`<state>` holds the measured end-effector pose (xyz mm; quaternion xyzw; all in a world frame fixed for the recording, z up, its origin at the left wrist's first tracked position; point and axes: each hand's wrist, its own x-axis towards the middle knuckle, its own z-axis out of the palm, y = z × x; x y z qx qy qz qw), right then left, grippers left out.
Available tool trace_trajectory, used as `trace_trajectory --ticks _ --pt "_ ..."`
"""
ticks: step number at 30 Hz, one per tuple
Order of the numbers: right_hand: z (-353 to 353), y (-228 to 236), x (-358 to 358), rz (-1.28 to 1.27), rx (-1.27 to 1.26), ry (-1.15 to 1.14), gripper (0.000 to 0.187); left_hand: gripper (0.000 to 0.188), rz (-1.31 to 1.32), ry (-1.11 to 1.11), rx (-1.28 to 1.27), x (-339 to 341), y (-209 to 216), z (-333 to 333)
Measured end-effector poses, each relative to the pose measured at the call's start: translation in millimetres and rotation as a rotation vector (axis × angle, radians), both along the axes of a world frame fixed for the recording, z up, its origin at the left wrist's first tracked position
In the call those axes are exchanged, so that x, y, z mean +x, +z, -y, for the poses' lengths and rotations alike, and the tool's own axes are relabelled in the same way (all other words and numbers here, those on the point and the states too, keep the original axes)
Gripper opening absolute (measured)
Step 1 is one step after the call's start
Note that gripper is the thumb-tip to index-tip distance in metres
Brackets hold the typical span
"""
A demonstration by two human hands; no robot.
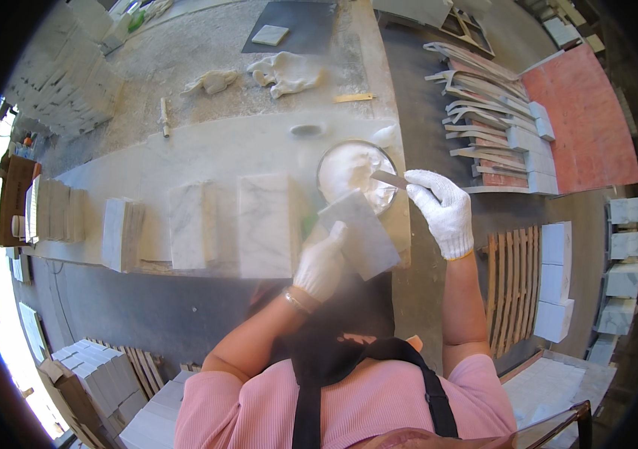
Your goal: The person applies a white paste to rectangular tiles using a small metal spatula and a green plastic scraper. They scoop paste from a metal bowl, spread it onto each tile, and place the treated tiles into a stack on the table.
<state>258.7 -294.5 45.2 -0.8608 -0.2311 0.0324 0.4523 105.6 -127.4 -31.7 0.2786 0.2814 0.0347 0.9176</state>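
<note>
My left hand (320,268), in a white knit glove, grips a grey-white marble tile (361,234) by its left edge and holds it tilted in front of me. The gloved right hand (440,209) is closed round a flat, narrow scraper (389,179). Its far end dips into white paste (352,170) in a round bowl (320,166), just beyond the tile. To the left of the bowl, stacks of veined marble tiles (267,224) stand along the near edge of the workbench (147,153).
Crumpled white cloths (287,73) and a wood strip (354,98) lie farther back on the bench. A tile (270,34) rests on a dark sheet. Right of the bench are curved pale strips (487,112), a red board (584,120) and a slatted pallet (513,290). Boxy white stacks (105,374) stand lower left.
</note>
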Motion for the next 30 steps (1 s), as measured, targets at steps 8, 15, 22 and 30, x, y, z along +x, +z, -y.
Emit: trace_trajectory --ticks 8,15,22,30 --pt "28.6 -26.5 -9.0 -0.171 0.071 -0.155 0.030 0.044 -0.011 -0.120 0.154 -3.8 41.6 2.7" --pt "48.2 -40.0 -23.3 -0.286 0.178 -0.173 0.041 0.033 0.262 -0.082 0.598 23.4 65.0 -29.6" --pt "36.1 -38.0 -43.9 -0.210 0.246 -0.127 0.042 0.021 0.077 -0.480 2.112 81.7 96.0 -86.6" --pt "37.8 -54.3 -54.6 -0.095 0.241 -0.084 0.042 0.041 0.356 -0.731 1.855 41.1 121.8 -135.9"
